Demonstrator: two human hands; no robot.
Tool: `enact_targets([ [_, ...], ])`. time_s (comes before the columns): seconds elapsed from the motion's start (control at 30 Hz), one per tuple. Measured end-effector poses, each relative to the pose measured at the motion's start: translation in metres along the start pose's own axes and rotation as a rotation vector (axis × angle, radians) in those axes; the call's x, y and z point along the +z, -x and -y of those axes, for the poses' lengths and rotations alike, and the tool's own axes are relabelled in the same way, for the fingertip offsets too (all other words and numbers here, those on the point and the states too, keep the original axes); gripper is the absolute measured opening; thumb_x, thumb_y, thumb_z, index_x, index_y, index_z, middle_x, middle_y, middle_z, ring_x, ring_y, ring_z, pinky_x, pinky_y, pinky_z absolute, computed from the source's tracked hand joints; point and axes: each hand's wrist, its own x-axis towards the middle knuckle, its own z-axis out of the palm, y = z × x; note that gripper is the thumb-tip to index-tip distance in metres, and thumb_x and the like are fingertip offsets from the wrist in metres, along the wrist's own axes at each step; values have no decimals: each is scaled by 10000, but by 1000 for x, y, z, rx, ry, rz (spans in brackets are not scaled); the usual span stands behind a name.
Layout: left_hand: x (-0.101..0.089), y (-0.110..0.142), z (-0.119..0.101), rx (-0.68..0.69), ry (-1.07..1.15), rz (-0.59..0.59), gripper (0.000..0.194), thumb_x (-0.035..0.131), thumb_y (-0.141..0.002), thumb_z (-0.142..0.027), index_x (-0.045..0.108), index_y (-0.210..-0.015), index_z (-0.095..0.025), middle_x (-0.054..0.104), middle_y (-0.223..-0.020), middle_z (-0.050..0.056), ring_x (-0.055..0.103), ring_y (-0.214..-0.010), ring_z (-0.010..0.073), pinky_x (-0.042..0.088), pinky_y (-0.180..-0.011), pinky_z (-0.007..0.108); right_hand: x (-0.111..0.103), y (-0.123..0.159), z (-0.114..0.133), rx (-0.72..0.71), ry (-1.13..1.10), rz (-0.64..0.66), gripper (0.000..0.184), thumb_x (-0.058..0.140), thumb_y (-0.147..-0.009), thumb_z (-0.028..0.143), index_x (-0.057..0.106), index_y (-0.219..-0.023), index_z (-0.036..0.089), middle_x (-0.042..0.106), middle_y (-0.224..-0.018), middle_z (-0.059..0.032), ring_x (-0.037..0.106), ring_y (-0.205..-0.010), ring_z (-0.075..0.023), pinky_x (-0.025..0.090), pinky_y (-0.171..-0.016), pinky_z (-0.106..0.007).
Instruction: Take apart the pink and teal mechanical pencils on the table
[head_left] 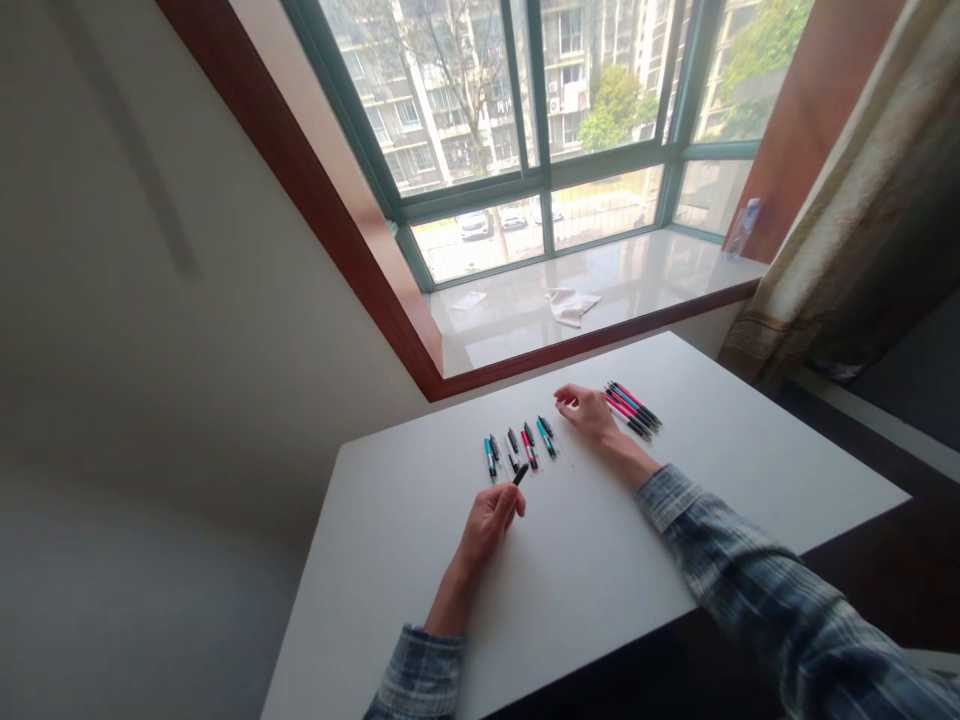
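Note:
Between the thumb and fingers of my left hand (491, 520) is a dark pen part (520, 474), its tip pointing up and away. Just beyond it, pens taken apart lie in a row on the white table (405, 570). Among them are a teal barrel (490, 460), a red barrel (529, 450) and another teal barrel (546, 440), with black pieces and thin clear tubes alongside. My right hand (589, 412) rests at the right end of this row, fingers loosely bent and apart, with nothing visible in them. Close to its right side lies a group of whole pens (636, 408), red, teal and black.
The table's far edge stands near a window sill (502, 335) with a white cloth (572, 305), a paper piece (469, 300) and a clear bottle (741, 230). A curtain (817, 200) hangs at the right, and a wall (187, 350) rises at the left.

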Motion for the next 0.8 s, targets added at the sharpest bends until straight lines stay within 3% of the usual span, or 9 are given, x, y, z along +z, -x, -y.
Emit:
enact_targets([
  [0.5,-6,-1,3,-26,21,40,671,474,-869,-784,573,-635,-163,283,-512,-71,233,-487,96,151,-490,255,15,-1,-10,73,159,62,176,649,-814,253,797,-857,167,736,-753,-67,637,-711,-197,460,-727,-295],
  [0.7,-5,1,3,-61,153,-135,659,485,-852,-800,495,-609,-187,282,-458,-89,214,-437,77,126,-460,248,2,6,12,21,87,-22,230,595,-848,264,746,-992,167,716,-849,-72,626,-764,-204,468,-771,-313],
  [0.8,-4,0,1,-75,260,-188,648,506,-832,-812,406,-604,-213,266,-461,-102,177,-419,62,118,-439,245,-2,18,35,-31,3,-43,179,542,-896,277,690,-938,186,651,-745,-25,574,-689,-176,462,-727,-292],
])
